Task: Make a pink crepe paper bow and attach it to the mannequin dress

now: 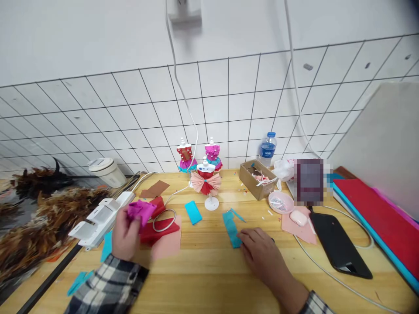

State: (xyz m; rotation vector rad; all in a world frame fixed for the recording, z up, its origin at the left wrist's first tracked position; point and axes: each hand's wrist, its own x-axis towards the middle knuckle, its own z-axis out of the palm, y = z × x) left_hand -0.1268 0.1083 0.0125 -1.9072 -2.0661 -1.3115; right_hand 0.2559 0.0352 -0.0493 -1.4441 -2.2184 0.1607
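Left hand [126,233] is closed around a crumpled magenta cloth [141,209], lifted just above the red fabric pieces [157,231] on the wooden table [203,274]. Right hand [262,253] lies flat and loose, fingertips touching the near end of a teal fabric strip [231,227], perhaps pinning it down. Farther back, a small mannequin with a red pleated skirt [206,181] stands between two others.
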